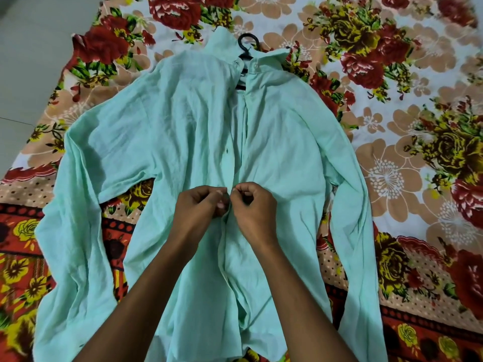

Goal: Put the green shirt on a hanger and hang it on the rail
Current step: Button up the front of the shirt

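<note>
Green shirt (pixel 167 131) lay spread front-up on floral bedsheet (pixel 407 105), sleeves trailing down both sides. Black hanger (pixel 247 47) sat inside shirt, hook poking out past collar (pixel 264 62). Left hand (pixel 200 207) and right hand (pixel 254 207) met at mid-front placket, knuckles nearly touching, fingers of each curled and pinching fabric edges together. Upper front stood open below collar. Grey floor (pixel 28 61) showed at upper left beside bed.

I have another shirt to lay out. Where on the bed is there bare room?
Right of the green shirt, the floral bedsheet lies bare up to the hanger. The middle is crowded: both hands pinch the shirt front.
</note>
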Available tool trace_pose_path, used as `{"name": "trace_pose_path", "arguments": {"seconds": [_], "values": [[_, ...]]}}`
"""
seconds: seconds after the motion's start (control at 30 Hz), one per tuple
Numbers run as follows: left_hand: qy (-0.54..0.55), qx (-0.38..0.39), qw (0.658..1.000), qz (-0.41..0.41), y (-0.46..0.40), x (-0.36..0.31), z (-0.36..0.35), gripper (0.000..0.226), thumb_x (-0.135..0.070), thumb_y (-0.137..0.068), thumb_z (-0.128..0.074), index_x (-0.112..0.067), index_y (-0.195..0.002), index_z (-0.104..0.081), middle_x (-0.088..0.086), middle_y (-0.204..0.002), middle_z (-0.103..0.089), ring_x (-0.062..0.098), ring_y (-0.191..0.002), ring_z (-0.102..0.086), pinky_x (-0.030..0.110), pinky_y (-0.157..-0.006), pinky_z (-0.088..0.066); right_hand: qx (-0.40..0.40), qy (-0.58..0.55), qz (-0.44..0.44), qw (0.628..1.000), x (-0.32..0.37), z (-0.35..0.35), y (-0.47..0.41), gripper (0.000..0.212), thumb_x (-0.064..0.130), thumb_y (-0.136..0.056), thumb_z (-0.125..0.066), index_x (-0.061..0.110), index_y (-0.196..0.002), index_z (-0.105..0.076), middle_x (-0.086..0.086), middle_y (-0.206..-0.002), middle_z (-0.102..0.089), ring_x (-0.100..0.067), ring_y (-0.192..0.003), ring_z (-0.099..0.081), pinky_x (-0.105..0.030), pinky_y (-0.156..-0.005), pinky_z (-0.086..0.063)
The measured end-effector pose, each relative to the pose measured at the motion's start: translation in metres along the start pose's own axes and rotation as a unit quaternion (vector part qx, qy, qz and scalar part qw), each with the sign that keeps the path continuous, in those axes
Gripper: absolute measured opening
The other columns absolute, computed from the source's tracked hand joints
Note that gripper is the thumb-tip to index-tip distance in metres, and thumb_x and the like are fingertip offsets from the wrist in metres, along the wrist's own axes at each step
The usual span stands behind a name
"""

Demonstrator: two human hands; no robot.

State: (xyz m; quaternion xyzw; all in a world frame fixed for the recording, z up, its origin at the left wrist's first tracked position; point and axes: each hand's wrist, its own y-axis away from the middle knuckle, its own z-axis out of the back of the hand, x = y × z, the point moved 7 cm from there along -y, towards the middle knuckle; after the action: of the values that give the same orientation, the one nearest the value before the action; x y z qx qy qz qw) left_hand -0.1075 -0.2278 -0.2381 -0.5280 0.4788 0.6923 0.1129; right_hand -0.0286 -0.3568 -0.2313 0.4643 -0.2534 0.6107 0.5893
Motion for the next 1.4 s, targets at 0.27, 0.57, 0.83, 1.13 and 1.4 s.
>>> {"name": "trace_pose_path", "arguments": {"seconds": [0.27, 0.57, 0.83, 1.13, 1.4], "values": [[-0.032, 0.011, 0.999, -0.009, -0.01, -0.009, -0.001, 0.011, -0.006, -0.089, -0.074, 0.005, -0.089, -0.075, 0.018, -0.076, -0.075, 0.018, -0.066, -0.071, 0.023, -0.065, -0.059, 0.079, -0.037, 0.012, 0.996, 0.006, 0.0, -0.002, 0.024, 0.025, -0.1, -0.063, 0.022, -0.077, -0.072, 0.021, -0.064, -0.066, 0.004, -0.064, -0.063, -0.009, -0.063, -0.044], [0.071, 0.0, 0.992, 0.101, -0.015, 0.009, -0.002, 0.012, -0.005, -0.086, -0.073, 0.005, -0.092, -0.076, 0.016, -0.083, -0.076, 0.018, -0.07, -0.07, 0.025, -0.068, -0.059, 0.013, 0.03, 0.029, 0.999, -0.001, 0.0, -0.006, 0.011, 0.019, -0.093, -0.068, 0.016, -0.087, -0.076, 0.012, -0.077, -0.073, -0.002, -0.075, -0.069, -0.024, -0.073, -0.057], [-0.313, -0.034, 0.945, -0.095, -0.038, -0.03, 0.0, 0.028, -0.033, -0.08, -0.082, -0.012, -0.067, -0.068, 0.001, -0.058, -0.066, 0.015, -0.057, -0.065, 0.031, -0.059, -0.053, -0.029, 0.211, 0.051, 0.976, 0.018, 0.021, -0.034, 0.031, 0.037, -0.082, -0.08, 0.018, -0.069, -0.06, 0.008, -0.061, -0.056, -0.015, -0.062, -0.059, -0.032, -0.06, -0.051], [-0.349, -0.093, 0.909, -0.206, -0.065, -0.058, -0.034, 0.029, -0.036, -0.083, -0.076, -0.013, -0.093, -0.062, -0.001, -0.078, -0.066, 0.02, -0.075, -0.063, 0.042, -0.069, -0.053, -0.052, 0.258, 0.057, 0.963, 0.022, 0.006, -0.077, 0.02, 0.035, -0.093, -0.067, 0.02, -0.106, -0.069, 0.001, -0.098, -0.069, -0.021, -0.095, -0.065, -0.031, -0.075, -0.046], [-0.302, -0.094, 0.934, -0.167, -0.073, -0.06, -0.024, 0.012, -0.02, -0.084, -0.067, -0.013, -0.075, -0.069, -0.005, -0.065, -0.066, 0.011, -0.064, -0.063, 0.03, -0.062, -0.05, -0.078, 0.199, 0.084, 0.973, 0.031, 0.014, -0.072, 0.007, 0.015, -0.088, -0.066, 0.018, -0.083, -0.07, 0.006, -0.076, -0.071, -0.013, -0.073, -0.067, -0.032, -0.068, -0.055]]}}
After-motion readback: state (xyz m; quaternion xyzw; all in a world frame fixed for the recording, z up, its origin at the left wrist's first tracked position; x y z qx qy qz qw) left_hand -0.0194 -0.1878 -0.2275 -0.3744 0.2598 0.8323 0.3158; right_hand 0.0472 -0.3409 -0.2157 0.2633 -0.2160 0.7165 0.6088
